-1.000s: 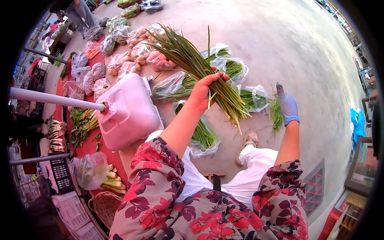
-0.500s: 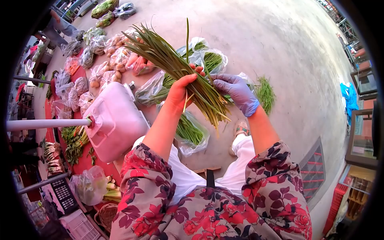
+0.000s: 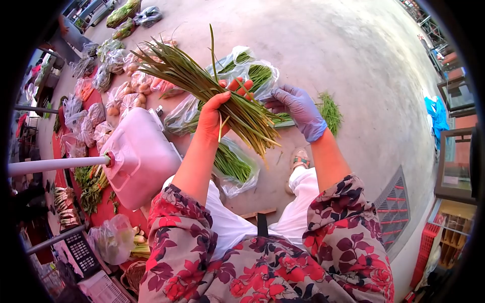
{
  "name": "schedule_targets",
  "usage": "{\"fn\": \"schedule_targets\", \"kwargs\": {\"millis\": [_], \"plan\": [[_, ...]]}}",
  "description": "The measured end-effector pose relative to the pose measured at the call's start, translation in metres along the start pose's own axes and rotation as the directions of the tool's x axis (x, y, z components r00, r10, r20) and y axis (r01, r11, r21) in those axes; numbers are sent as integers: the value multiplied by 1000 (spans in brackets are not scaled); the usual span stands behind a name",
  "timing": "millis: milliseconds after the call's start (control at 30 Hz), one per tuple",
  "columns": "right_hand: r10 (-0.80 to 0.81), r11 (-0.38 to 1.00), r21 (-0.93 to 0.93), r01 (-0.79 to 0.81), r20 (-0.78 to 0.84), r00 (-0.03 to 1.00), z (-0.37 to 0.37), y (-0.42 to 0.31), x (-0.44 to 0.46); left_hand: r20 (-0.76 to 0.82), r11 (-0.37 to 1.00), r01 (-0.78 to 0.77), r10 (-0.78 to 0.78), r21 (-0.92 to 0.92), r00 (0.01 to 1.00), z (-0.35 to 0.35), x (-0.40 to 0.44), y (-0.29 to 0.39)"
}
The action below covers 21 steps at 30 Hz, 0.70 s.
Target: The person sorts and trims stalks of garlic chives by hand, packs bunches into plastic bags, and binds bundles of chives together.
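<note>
My bare left hand (image 3: 211, 115) is wrapped round a thick bunch of garlic chives (image 3: 174, 68), tilted with the green tips up to the left and the pale cut ends down to the right. One stalk sticks straight up from it. Just right of the bunch, my right hand (image 3: 302, 115) wears a thin purple-blue glove. Its fingers are drawn together in a pinch; anything between them is too small to make out. On the floor below lie bagged chives (image 3: 232, 164), more bagged chives (image 3: 260, 76) beyond, and a loose pile of chives (image 3: 329, 113) on the right.
A pink plastic jug-like container (image 3: 139, 164) with a pole in it stands on my left. Behind it, several bags of vegetables (image 3: 117, 96) lie along a red mat (image 3: 98, 224). A floor grate (image 3: 394, 207) is at right, and my sandalled foot (image 3: 301, 159) shows below the chives.
My right hand has drawn away slightly from the bunch, leaving a small gap. My left hand and the bunch have shifted a little left in view, and its fingers have loosened somewhat.
</note>
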State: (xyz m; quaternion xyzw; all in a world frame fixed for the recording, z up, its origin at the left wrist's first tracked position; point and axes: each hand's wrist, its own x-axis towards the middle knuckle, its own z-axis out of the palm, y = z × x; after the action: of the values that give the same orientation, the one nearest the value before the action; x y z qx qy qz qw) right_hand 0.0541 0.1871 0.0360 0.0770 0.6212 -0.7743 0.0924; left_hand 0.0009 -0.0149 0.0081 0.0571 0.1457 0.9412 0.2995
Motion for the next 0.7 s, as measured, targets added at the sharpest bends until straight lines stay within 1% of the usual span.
{"fn": "schedule_targets", "kwargs": {"millis": [33,133,167,267,300,400,433,467,567,633,667,700], "plan": [[21,999,31,-22,33,999,-3,1,2,-6,1000,-3,3,-9,1000,0,0,0],[48,989,-140,-47,4,999,7,-5,1,15,1000,2,-2,-2,1000,3,0,-1],[-21,966,-256,24,15,1000,13,-9,-5,23,1000,17,-17,-15,1000,2,1,-2],[-17,992,-120,23,53,998,18,3,-4,46,996,89,-89,-9,995,-2,4,-4],[-24,995,-97,25,7,1000,18,5,-3,45,997,78,-78,-6,996,-2,4,-6],[63,989,132,-60,-19,998,12,7,0,21,999,51,-51,-4,998,0,4,-9],[69,988,138,-64,-32,997,13,5,-1,-5,999,50,-50,-5,999,1,4,-8],[59,994,98,-57,-23,998,14,5,-1,-35,999,51,-52,-7,998,2,3,-9],[48,998,-39,-48,2,999,17,10,-1,-40,994,71,-68,86,997,2,3,-12],[76,997,-18,-76,29,997,18,14,-2,-65,978,96,-85,185,994,5,2,-14],[86,996,-9,-86,44,995,18,14,-1,-44,983,76,-69,170,997,0,3,-14],[164,985,48,-168,84,983,17,8,-3,-22,987,54,-52,154,998,-9,5,-14]]}}
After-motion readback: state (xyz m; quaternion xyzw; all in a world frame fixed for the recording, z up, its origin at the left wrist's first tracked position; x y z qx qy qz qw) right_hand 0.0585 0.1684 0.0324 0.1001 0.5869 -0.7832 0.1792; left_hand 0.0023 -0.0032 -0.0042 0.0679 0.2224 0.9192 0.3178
